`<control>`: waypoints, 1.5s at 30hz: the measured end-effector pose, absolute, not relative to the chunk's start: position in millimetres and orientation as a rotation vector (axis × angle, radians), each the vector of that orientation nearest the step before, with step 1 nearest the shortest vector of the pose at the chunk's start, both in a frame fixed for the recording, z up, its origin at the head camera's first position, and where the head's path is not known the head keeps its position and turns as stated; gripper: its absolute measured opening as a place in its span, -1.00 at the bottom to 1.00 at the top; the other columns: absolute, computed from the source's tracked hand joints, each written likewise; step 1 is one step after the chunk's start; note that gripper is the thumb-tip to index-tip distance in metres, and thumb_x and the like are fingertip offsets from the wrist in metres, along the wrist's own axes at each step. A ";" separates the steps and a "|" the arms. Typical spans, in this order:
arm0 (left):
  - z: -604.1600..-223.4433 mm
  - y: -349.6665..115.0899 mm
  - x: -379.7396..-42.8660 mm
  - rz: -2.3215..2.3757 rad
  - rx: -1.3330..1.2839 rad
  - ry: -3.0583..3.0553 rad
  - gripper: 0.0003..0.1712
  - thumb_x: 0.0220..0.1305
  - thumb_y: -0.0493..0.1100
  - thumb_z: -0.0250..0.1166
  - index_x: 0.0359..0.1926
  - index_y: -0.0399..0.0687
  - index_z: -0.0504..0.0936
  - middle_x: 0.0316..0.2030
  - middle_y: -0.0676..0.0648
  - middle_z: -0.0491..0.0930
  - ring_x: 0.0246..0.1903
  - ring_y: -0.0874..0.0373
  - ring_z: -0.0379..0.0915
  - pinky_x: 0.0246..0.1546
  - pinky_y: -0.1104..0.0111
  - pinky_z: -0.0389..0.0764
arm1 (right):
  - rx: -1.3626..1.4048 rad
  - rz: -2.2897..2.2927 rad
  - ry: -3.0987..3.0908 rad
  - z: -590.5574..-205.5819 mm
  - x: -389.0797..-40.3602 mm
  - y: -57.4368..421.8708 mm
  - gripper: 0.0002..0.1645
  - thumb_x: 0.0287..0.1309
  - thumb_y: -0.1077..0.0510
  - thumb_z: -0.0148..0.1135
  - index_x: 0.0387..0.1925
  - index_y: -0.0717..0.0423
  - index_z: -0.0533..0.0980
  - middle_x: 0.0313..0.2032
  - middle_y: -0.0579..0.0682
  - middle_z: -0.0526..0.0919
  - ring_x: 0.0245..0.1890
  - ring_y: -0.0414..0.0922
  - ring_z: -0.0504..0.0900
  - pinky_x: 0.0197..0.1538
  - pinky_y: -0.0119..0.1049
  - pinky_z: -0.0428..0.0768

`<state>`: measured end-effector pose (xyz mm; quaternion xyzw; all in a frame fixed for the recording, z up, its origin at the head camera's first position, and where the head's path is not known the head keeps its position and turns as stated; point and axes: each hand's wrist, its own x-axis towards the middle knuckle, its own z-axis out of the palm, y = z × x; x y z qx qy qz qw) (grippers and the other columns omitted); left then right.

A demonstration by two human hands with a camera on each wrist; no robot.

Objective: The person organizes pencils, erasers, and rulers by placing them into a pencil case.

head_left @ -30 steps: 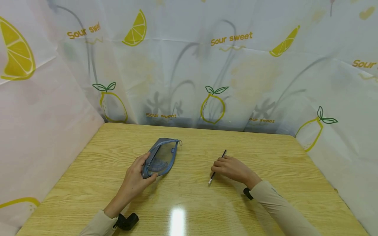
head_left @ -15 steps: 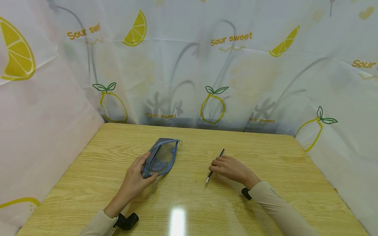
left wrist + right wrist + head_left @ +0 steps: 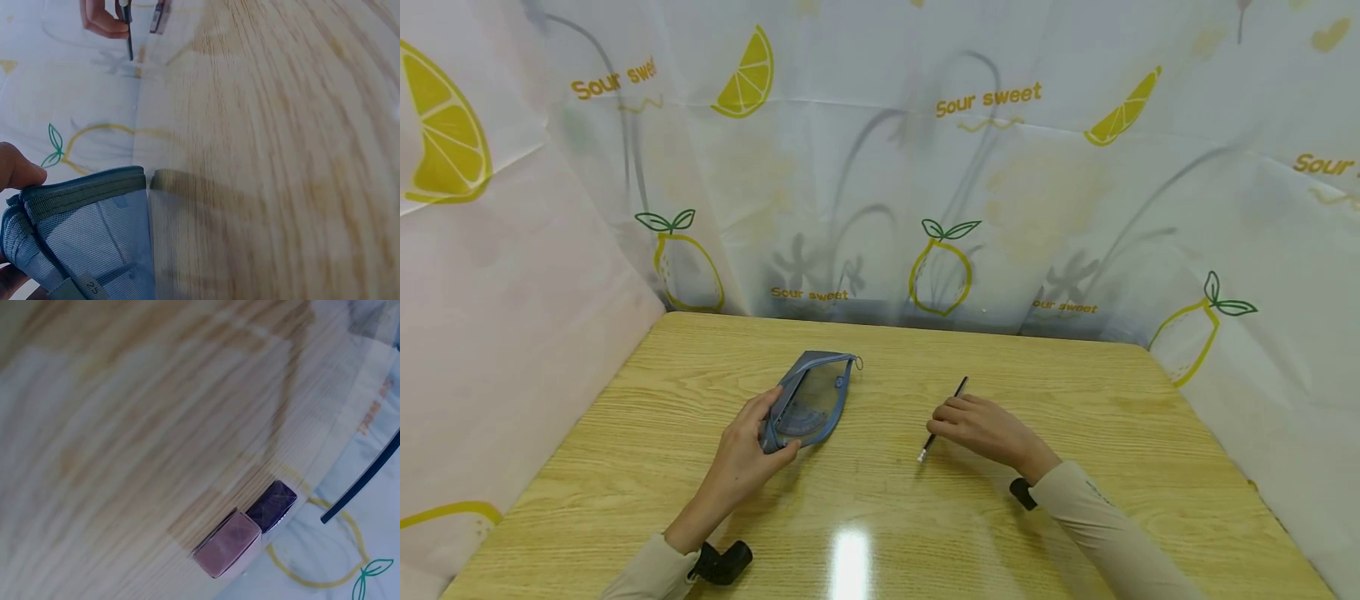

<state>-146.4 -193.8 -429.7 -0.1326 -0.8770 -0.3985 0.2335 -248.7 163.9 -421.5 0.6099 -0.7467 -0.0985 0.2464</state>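
A blue mesh zip pencil case (image 3: pixel 824 385) lies on the left half of the table, with a clear protractor (image 3: pixel 801 419) and a dark straight strip inside. My left hand (image 3: pixel 741 454) grips its near end, thumb on one side and fingers on the other. To the right, my right hand (image 3: pixel 985 431) pinches a dark pencil (image 3: pixel 930 440) by its middle, held slanted with the white-tipped end toward me. The pencil's far end (image 3: pixel 361 486) shows off the table in the right wrist view. A pink and dark purple block (image 3: pixel 228 544), like an eraser, lies below; the head view hides it.
The wooden table (image 3: pixel 880 500) ends at a white, lemon-printed curtain (image 3: pixel 880 167) behind it, with more curtain at both sides. A ring pull (image 3: pixel 859 363) hangs at the case's far corner. Black wrist cameras (image 3: pixel 722 562) sit on both wrists.
My right hand has moved a little left and slightly away from me with the pencil. The left hand and the pencil case have stayed put.
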 end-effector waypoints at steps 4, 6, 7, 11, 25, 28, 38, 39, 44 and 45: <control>-429.6 -193.7 -146.6 -1.097 -0.366 -2.406 -0.15 -0.10 -0.42 0.50 0.27 -0.47 0.36 0.13 -0.40 0.42 0.02 -0.29 0.44 -0.22 -0.04 0.57 | 1.675 -0.236 -2.038 -420.5 -247.1 162.1 -0.53 -0.06 0.32 0.46 -0.07 0.02 0.50 -0.16 -0.09 0.58 -0.15 -0.15 0.56 -0.14 -0.29 0.55; -429.5 -193.9 -146.4 -1.096 -0.368 -2.407 -0.15 -0.09 -0.41 0.50 0.27 -0.47 0.36 0.13 -0.40 0.42 0.03 -0.30 0.44 -0.21 -0.05 0.57 | 1.680 -0.219 -2.039 -419.6 -246.1 161.3 -0.54 -0.03 0.33 0.43 -0.07 0.02 0.50 -0.15 -0.08 0.58 -0.14 -0.14 0.56 -0.14 -0.29 0.55; -429.4 -193.9 -146.2 -1.096 -0.367 -2.408 -0.15 -0.09 -0.41 0.50 0.27 -0.47 0.36 0.13 -0.40 0.42 0.03 -0.30 0.44 -0.21 -0.06 0.57 | 1.683 -0.212 -2.038 -419.2 -245.6 161.2 -0.58 0.03 0.33 0.40 -0.06 0.02 0.49 -0.15 -0.07 0.57 -0.13 -0.14 0.55 -0.14 -0.28 0.55; -429.3 -194.0 -146.0 -1.101 -0.366 -2.409 -0.15 -0.08 -0.41 0.50 0.27 -0.46 0.36 0.14 -0.40 0.42 0.04 -0.30 0.43 -0.20 -0.06 0.57 | 1.686 -0.165 -2.017 -418.3 -244.2 160.6 -0.76 0.46 0.28 -0.12 -0.07 0.04 0.49 -0.15 -0.06 0.56 -0.13 -0.13 0.54 -0.13 -0.28 0.55; -430.6 -193.1 -145.8 -1.097 -0.374 -2.404 -0.16 -0.09 -0.41 0.50 0.26 -0.47 0.37 0.13 -0.40 0.43 0.03 -0.30 0.44 -0.18 -0.08 0.55 | 1.656 -0.136 -1.943 -414.8 -239.6 154.8 -0.38 0.53 0.22 -0.66 -0.14 0.05 0.47 -0.19 -0.06 0.54 -0.18 -0.13 0.54 -0.16 -0.29 0.55; -431.0 -193.2 -146.0 -1.095 -0.376 -2.401 -0.17 -0.09 -0.41 0.50 0.26 -0.47 0.37 0.12 -0.40 0.43 0.03 -0.30 0.44 -0.19 -0.07 0.55 | 1.654 -0.131 -1.936 -413.8 -238.5 153.7 -0.40 0.53 0.22 -0.64 -0.14 0.06 0.47 -0.19 -0.06 0.53 -0.18 -0.13 0.53 -0.16 -0.30 0.55; -432.5 -193.9 -146.0 -1.087 -0.377 -2.403 -0.17 -0.08 -0.40 0.50 0.26 -0.46 0.37 0.12 -0.39 0.43 0.02 -0.30 0.45 -0.22 -0.06 0.56 | 1.621 -0.139 -1.909 -414.5 -239.2 152.6 -0.43 0.54 0.22 -0.60 -0.15 0.05 0.47 -0.20 -0.07 0.52 -0.19 -0.13 0.53 -0.12 -0.25 0.52; -432.4 -193.9 -146.0 -1.087 -0.377 -2.403 -0.17 -0.07 -0.40 0.50 0.26 -0.46 0.37 0.12 -0.40 0.43 0.02 -0.30 0.45 -0.22 -0.06 0.57 | 1.618 -0.143 -1.905 -414.6 -239.3 152.6 -0.44 0.54 0.22 -0.59 -0.15 0.05 0.46 -0.20 -0.07 0.53 -0.19 -0.13 0.53 -0.11 -0.25 0.52; -431.7 -193.6 -146.0 -1.095 -0.372 -2.404 -0.17 -0.07 -0.40 0.50 0.27 -0.46 0.37 0.12 -0.40 0.43 0.01 -0.30 0.45 -0.26 -0.03 0.58 | 1.621 -0.132 -1.896 -414.5 -240.1 152.2 -0.45 0.55 0.21 -0.57 -0.16 0.04 0.47 -0.21 -0.07 0.53 -0.20 -0.12 0.53 -0.12 -0.26 0.52; -431.5 -193.5 -146.0 -1.099 -0.370 -2.405 -0.17 -0.07 -0.40 0.50 0.27 -0.45 0.36 0.13 -0.40 0.43 0.01 -0.30 0.45 -0.27 -0.03 0.59 | 1.623 -0.128 -1.895 -414.4 -240.4 152.0 -0.45 0.55 0.21 -0.57 -0.17 0.04 0.47 -0.21 -0.07 0.53 -0.20 -0.12 0.53 -0.12 -0.26 0.52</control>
